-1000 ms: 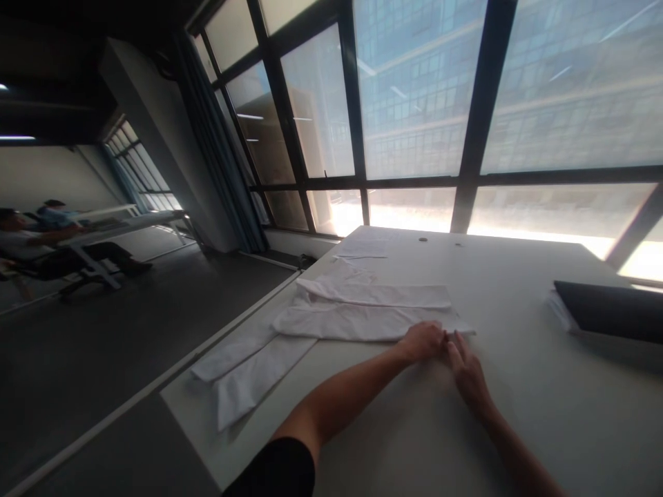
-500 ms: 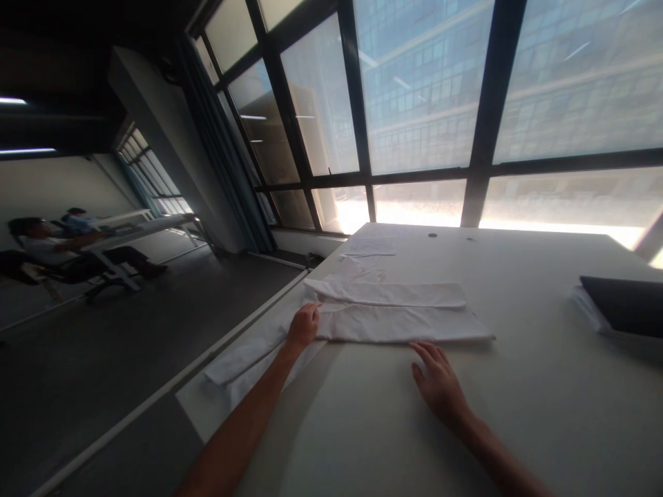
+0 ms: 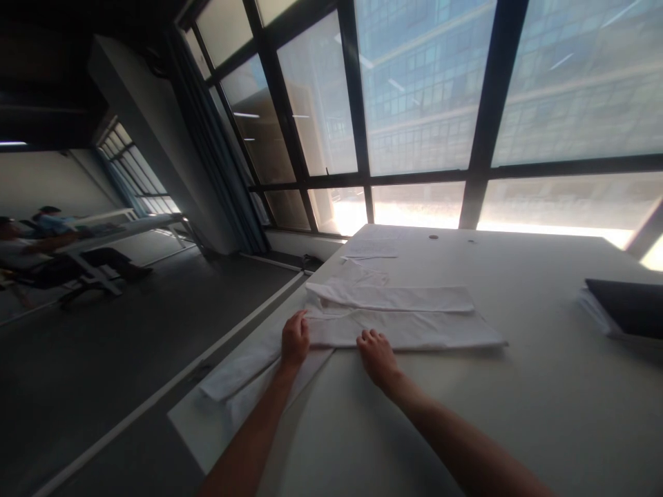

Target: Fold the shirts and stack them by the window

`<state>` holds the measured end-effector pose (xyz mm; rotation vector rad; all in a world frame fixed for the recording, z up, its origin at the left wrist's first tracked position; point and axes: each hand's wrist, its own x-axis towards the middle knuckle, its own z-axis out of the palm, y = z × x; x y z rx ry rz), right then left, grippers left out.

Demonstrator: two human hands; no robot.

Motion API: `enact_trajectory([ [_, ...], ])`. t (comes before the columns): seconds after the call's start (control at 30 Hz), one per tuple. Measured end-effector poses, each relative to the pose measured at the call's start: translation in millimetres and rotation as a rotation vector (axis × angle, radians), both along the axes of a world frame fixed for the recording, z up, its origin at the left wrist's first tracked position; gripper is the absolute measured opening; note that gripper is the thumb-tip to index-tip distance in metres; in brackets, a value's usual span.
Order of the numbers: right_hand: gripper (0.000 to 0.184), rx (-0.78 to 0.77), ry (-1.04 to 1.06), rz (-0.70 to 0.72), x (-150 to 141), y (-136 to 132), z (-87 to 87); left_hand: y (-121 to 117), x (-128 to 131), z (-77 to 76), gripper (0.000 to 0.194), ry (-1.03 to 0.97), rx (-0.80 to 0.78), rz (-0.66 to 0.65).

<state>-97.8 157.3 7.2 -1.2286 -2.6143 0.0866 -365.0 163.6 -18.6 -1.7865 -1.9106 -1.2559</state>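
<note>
A white garment [image 3: 414, 328] lies folded into a long strip across the table, its plain end toward the right. Two narrow lengths of the same cloth [image 3: 243, 369] trail toward the lower left, partly behind my left forearm. My left hand [image 3: 295, 338] is closed on the garment's left part, its fingers bent over the cloth. Closer to the middle, my right hand [image 3: 377, 353] grips the near edge with curled fingers; its thumb is hidden.
The white table [image 3: 518, 414] reaches to large windows [image 3: 425, 90]. Paper sheets [image 3: 370, 245] lie at its far left, and a dark folder [image 3: 626, 307] with papers at the right. Beyond the left edge is grey floor [image 3: 207, 310]; two people sit at another desk [image 3: 114, 231].
My right hand has moved left along the near edge, and its spread fingers have curled onto the cloth. My left hand has shifted slightly left and nearer. The garment's right end sits slightly farther right.
</note>
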Motion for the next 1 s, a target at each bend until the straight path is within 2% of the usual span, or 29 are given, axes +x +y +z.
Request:
enact_trajectory([
  [0.1, 0.025, 0.008, -0.035, 0.01, 6.4, -0.7, -2.1, -3.7, -3.9, 4.3, 0.043, -0.074, -0.004, 0.046],
  [0.2, 0.025, 0.02, -0.062, 0.004, 24.7, -4.9, -3.7, -6.2, -6.2, 7.2, 0.045, -0.165, -0.028, 0.079],
  [0.33, 0.024, 0.015, -0.104, -0.044, 68.4, -9.3, -4.2, -8.9, -4.7, 8.9, 0.047, -0.245, -0.033, 0.111],
  [0.43, 0.023, 0.031, -0.124, -0.065, 112.4, -11.3, -5.2, -8.2, -0.9, 5.8, 0.05, -0.252, -0.104, 0.047],
  [0.5, 0.022, 0.068, -0.127, -0.08, 144.0, -12.4, -7.4, -6.7, 2.0, 2.5, 0.052, -0.179, -0.222, -0.057],
  [0.67, 0.021, 0.174, -0.148, -0.18, 228.9, -10.5, -17.3, -7.9, 13.0, 0.2, 0.05, 0.19, -0.481, -0.26],
  [0.73, 0.02, 0.195, -0.14, -0.262, 264.5, -5.8, -21.7, -11.9, 19.8, 2.5, 0.051, 0.299, -0.528, -0.323],
  [0.83, 0.023, 0.174, -0.063, -0.471, 309.4, 3.1, -28.3, -18.0, 29.9, 6.2, 0.052, 0.415, -0.58, -0.386],
  [0.93, 0.028, 0.158, 0.084, -0.668, 327.0, 6.0, -31.8, -20.2, 34.4, 7.6, 0.054, 0.483, -0.611, -0.372],
  [1.0, 0.033, 0.159, 0.176, -0.721, 318.7, 1.6, -30.5, -19.2, 33.5, 6.8, 0.055, 0.503, -0.617, -0.348],
])
